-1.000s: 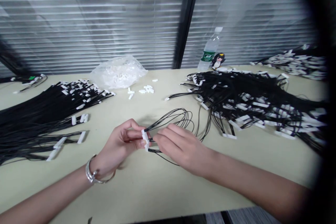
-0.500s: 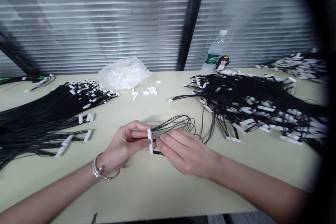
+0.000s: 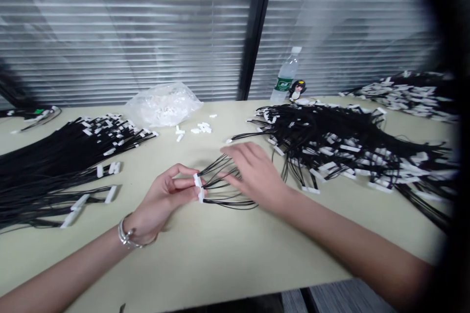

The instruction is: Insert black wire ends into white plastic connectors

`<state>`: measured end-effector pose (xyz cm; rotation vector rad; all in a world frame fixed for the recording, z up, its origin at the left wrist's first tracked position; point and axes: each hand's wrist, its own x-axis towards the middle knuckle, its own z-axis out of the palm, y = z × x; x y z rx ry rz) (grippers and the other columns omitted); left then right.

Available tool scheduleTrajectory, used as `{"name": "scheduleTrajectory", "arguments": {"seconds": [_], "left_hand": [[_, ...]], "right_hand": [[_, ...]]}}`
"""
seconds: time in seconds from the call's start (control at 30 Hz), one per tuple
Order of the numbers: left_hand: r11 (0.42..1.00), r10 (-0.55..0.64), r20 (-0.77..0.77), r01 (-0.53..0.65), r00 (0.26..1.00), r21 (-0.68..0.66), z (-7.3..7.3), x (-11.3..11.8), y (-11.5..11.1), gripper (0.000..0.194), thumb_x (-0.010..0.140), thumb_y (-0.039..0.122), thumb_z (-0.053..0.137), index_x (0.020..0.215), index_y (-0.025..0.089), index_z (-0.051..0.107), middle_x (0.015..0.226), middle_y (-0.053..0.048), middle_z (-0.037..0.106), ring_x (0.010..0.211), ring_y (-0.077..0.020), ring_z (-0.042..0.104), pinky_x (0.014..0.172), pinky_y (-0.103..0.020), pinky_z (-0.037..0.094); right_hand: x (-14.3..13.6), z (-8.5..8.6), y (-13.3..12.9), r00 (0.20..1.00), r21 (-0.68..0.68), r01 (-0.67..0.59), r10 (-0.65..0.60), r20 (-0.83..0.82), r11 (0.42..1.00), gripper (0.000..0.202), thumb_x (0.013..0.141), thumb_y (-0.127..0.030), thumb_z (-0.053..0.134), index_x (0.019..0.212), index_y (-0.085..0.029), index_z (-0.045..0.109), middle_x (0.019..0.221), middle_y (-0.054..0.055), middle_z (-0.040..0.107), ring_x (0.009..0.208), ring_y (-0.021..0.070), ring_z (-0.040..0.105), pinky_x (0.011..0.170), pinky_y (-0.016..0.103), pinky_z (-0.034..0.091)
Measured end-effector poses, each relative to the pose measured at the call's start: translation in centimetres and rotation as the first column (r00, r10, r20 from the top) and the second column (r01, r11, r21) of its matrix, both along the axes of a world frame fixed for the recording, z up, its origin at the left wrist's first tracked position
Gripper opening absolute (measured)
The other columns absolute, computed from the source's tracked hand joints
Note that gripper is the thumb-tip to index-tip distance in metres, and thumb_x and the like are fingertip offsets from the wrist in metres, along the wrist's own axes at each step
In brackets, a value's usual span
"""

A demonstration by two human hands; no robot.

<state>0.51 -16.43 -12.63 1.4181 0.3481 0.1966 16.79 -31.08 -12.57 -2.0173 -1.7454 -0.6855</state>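
While left hand (image 3: 165, 193) pinches white connector (image 3: 199, 187), right hand (image 3: 255, 176) spreads loosely by black wires (image 3: 227, 202); clear bag (image 3: 141, 110), upper left, holds white pieces (image 3: 168, 109).

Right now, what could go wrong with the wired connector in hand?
Only the left hand clearly holds the white connector; a tug might twist it loose.
The black wires fan out loosely by the right hand and could snag on it.
The wire pile lies nearby; loops might tangle.

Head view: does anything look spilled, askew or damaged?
Only mildly: a few small white pieces lie loose on the table outside the plastic bag, so they look spilled, though possibly set out deliberately. No damage stands out.
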Motion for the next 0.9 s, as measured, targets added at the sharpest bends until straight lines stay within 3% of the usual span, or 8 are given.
{"name": "scheduleTrajectory", "arguments": {"seconds": [0.1, 0.17, 0.27, 0.33, 0.43, 0.63, 0.77, 0.9], "left_hand": [[1.000, 0.017, 0.024, -0.018, 1.000, 0.019, -0.2, -0.1, 0.3, 0.024, 0.075, 0.017, 0.065, 0.092, 0.018, 0.049, 0.091, -0.006, 0.069, 0.084, -0.0196, 0.065, 0.084, -0.036, 0.047], [0.999, 0.025, 0.043, -0.026, 0.999, 0.024, -0.4, -0.1, 0.4, 0.024, 0.074, 0.016, 0.066, 0.090, 0.018, 0.048, 0.089, -0.004, 0.069, 0.083, -0.0198, 0.066, 0.081, -0.035, 0.047], [0.999, 0.027, 0.071, -0.029, 0.997, 0.018, -0.5, 0.0, 0.7, 0.025, 0.073, 0.014, 0.067, 0.088, 0.018, 0.047, 0.086, -0.003, 0.069, 0.080, -0.0183, 0.066, 0.079, -0.034, 0.048], [1.000, 0.021, 0.082, -0.023, 0.996, 0.018, -0.4, 0.0, 0.8, 0.025, 0.073, 0.013, 0.066, 0.089, 0.018, 0.047, 0.084, -0.003, 0.069, 0.077, -0.0168, 0.066, 0.078, -0.033, 0.048], [1.000, 0.001, 0.087, -0.001, 0.996, 0.000, -0.4, 0.1, 1.0, 0.023, 0.074, 0.012, 0.065, 0.088, 0.018, 0.047, 0.082, -0.002, 0.069, 0.076, -0.0157, 0.066, 0.079, -0.033, 0.048], [0.999, -0.046, 0.070, 0.045, 0.996, 0.005, -0.4, 0.4, 1.0, 0.023, 0.073, 0.013, 0.066, 0.086, 0.018, 0.047, 0.080, -0.001, 0.069, 0.073, -0.0152, 0.066, 0.077, -0.033, 0.048], [0.997, -0.064, 0.027, 0.063, 0.998, 0.034, -0.3, 0.4, 0.9, 0.023, 0.073, 0.014, 0.066, 0.085, 0.018, 0.046, 0.081, -0.003, 0.069, 0.074, -0.0162, 0.066, 0.077, -0.035, 0.048], [0.997, 0.011, 0.008, -0.012, 1.000, 0.073, -0.3, 0.3, 0.9, 0.025, 0.072, 0.016, 0.067, 0.086, 0.018, 0.046, 0.084, -0.005, 0.070, 0.080, -0.0184, 0.066, 0.080, -0.035, 0.048]], "right_hand": [[3.2, 0.3, 0.0, 0.967, -0.009, 0.191, -0.189, -0.173, 0.982, 0.052, 0.080, -0.040, 0.056, 0.123, -0.014, 0.041, 0.107, 0.011, 0.053, 0.097, 0.0263, 0.046, 0.082, 0.040, 0.038], [5.0, 0.3, -0.2, 0.844, -0.109, 0.214, -0.240, -0.480, 0.971, 0.054, 0.077, -0.044, 0.057, 0.122, -0.017, 0.042, 0.101, 0.010, 0.056, 0.088, 0.0238, 0.051, 0.076, 0.038, 0.041], [6.5, 0.3, -0.5, 0.477, -0.276, -0.045, -0.223, -0.850, 0.960, 0.040, 0.078, -0.045, 0.054, 0.108, -0.018, 0.055, 0.087, 0.007, 0.061, 0.065, 0.0152, 0.054, 0.056, 0.028, 0.043], [6.7, 0.3, -0.6, 0.249, -0.230, -0.259, -0.166, -0.954, 0.938, 0.032, 0.079, -0.042, 0.054, 0.094, -0.015, 0.062, 0.082, 0.008, 0.063, 0.058, 0.0112, 0.054, 0.048, 0.023, 0.042], [6.5, 0.0, -0.5, 0.053, -0.051, -0.313, -0.036, -0.998, 0.948, 0.027, 0.080, -0.038, 0.054, 0.087, -0.013, 0.062, 0.088, 0.010, 0.064, 0.066, 0.0106, 0.058, 0.055, 0.022, 0.048], [5.9, -1.6, 1.0, 0.041, 0.206, -0.105, 0.211, -0.977, 0.973, 0.020, 0.084, -0.030, 0.050, 0.088, -0.012, 0.059, 0.092, 0.010, 0.062, 0.083, 0.0137, 0.060, 0.077, 0.029, 0.053], [5.1, -3.1, 1.8, 0.052, 0.261, -0.012, 0.261, -0.964, 0.965, 0.019, 0.082, -0.025, 0.049, 0.088, -0.010, 0.059, 0.093, 0.012, 0.062, 0.092, 0.0170, 0.059, 0.086, 0.032, 0.050], [4.3, -3.8, 1.6, 0.121, 0.263, 0.134, 0.247, -0.961, 0.955, 0.024, 0.078, -0.027, 0.054, 0.099, -0.013, 0.056, 0.111, 0.012, 0.056, 0.104, 0.0202, 0.054, 0.089, 0.035, 0.047]]}}
